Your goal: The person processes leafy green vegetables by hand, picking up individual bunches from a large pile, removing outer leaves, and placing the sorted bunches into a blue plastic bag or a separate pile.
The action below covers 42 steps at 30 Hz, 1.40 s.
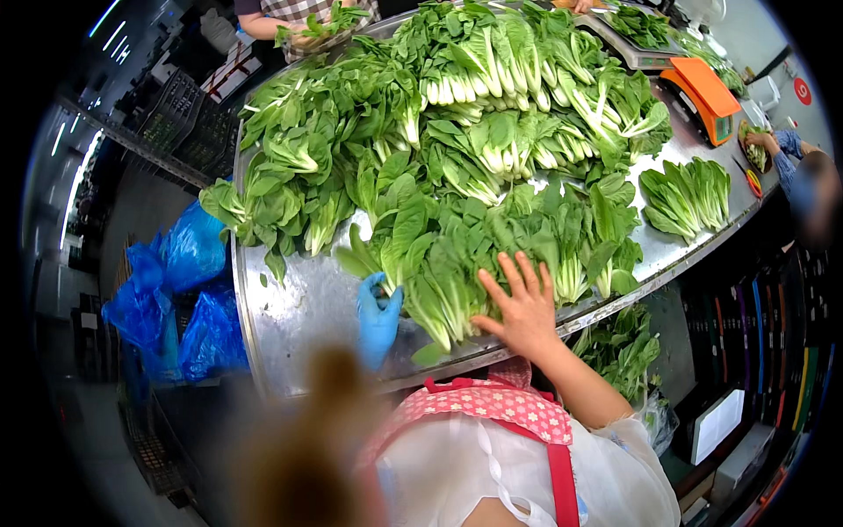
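My left hand (377, 326), in a blue glove, has its thumb and finger at the pale base of a leafy green stalk (390, 284) and pinches it. My right hand (523, 309) is bare, its fingers spread flat over the near row of leafy greens (454, 263). These greens, which look like bok choy, lie with leaves away from me and pale stems towards me. Behind them rises a large heap of the same greens (500, 59), partly stacked in bunches. All of it rests on a metal table (296, 316).
To the right lie a small bunch (688, 194), orange-handled scissors (752, 183) and an orange scale (706, 95). Blue plastic bags (197, 244) hang at the left edge. One person's hand (306, 39) holds greens across the table; another person's hand (761, 139) works at right.
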Tool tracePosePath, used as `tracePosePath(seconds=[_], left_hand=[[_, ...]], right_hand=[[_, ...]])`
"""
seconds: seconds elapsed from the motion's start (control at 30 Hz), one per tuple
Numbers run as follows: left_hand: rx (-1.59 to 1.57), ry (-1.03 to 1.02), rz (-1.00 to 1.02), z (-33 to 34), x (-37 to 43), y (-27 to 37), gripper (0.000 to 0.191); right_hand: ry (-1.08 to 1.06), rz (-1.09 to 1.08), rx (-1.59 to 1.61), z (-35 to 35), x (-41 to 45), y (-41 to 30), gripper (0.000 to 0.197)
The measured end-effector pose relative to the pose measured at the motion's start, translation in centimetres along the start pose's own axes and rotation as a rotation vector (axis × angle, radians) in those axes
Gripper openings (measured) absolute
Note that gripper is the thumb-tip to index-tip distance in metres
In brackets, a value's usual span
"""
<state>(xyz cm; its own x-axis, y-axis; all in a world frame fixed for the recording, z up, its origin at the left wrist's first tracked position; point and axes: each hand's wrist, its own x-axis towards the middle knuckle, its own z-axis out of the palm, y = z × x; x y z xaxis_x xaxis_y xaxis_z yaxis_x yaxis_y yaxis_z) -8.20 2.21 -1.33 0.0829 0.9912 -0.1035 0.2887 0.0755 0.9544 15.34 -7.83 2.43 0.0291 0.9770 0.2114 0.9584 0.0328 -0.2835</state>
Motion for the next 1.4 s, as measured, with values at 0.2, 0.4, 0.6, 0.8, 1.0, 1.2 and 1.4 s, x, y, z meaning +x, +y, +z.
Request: tracePosePath(seconds=[0.2, 0.4, 0.6, 0.8, 1.0, 1.2, 1.4], left_hand=[[0.170, -0.007, 0.093, 1.3, 2.0, -1.2, 0.054], [0.574, -0.061, 0.176, 0.3, 2.9, -0.8, 0.045], [0.782, -0.150, 0.115, -4.3, 1.0, 0.7, 0.041], [0.405, -0.219, 0.054, -8.9, 0.3, -2.1, 0.030], [0.045, -0.250, -0.154, -14.3, -2.2, -3.3, 0.024], [-0.037, -0.293, -0.270, -15.7, -4.3, -2.9, 0.024], [-0.254, -0.198, -0.308, -12.9, -3.3, -1.8, 0.023]], right_hand=[[0.092, 0.050, -0.058, -1.0, 1.5, 4.9, 0.063], [0.175, 0.002, 0.054, -2.2, 1.5, 4.6, 0.055], [0.132, -0.132, 0.283, -0.4, -2.2, -6.3, 0.032], [0.094, 0.116, 0.433, 5.7, -0.7, -10.0, 0.034], [0.360, 0.116, 0.301, 2.8, 4.2, -11.4, 0.038], [0.255, -0.113, 0.153, 3.0, 5.0, -16.0, 0.032], [-0.151, 0.245, 0.359, 10.6, 6.0, -17.1, 0.032]])
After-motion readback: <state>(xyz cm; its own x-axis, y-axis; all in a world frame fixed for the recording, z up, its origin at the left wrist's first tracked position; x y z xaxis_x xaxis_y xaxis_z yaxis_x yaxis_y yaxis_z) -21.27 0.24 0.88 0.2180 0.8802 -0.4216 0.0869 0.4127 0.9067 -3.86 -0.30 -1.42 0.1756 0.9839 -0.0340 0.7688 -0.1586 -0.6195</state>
